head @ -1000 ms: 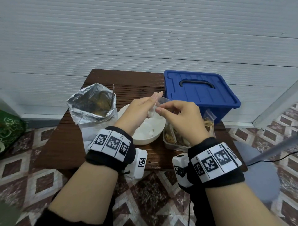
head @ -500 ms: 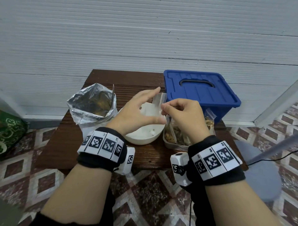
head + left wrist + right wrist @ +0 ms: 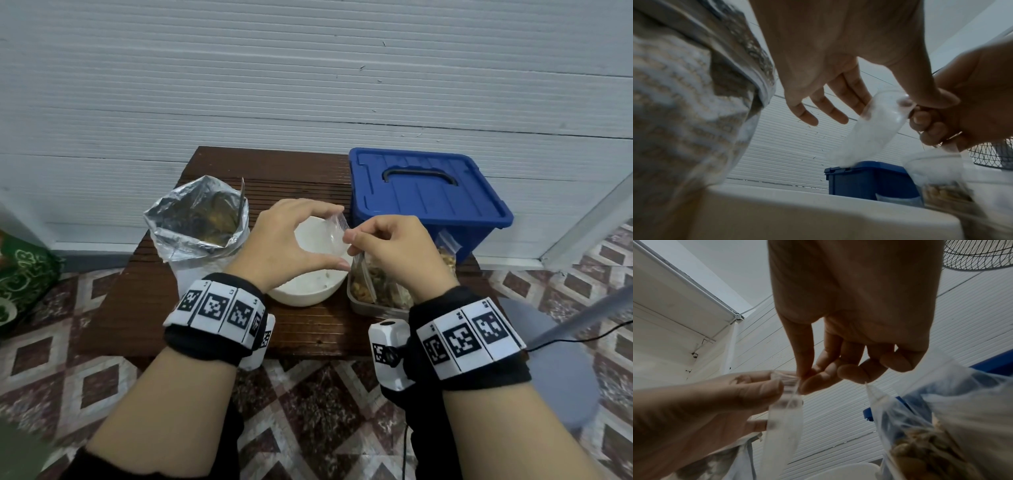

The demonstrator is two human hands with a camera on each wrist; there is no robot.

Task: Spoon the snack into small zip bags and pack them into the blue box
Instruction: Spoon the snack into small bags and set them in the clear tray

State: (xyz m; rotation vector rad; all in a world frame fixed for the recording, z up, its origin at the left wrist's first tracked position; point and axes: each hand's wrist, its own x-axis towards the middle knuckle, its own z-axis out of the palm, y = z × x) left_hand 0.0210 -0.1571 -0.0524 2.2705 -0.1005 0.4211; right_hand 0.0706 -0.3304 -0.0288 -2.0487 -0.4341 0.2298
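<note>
At nine o'clock on the dark brown slatted wooden desk: crinkled silver foil snack bag, mouth open, brownish snack inside, a thin handle, perhaps a spoon's, poking up at its right edge. Toward the centre: left hand, thumb and fingers spread in a wide C, touching the small clear empty zip bag along its left side; whether actually pinching, cannot tell from the wrist views. Beneath both: round white bowl, nearly empty, a few crumbs. Just right of centre: right hand, fingers curled, thumb and forefinger pinching the zip strip at the bag's top edge. Likely almost weightless, limp, slick film; prone to collapse or slip, so best taken at the stiffer zip strip, one lip per hand, and pulled apart gently. At three o'clock: clear rectangular plastic tray with filled zip bags standing in it, bulging, soft, better gripped below the seal. At one o'clock: blue lidded plastic box, lid on, black handle flat; nothing packed yet, by the look of it.
</note>
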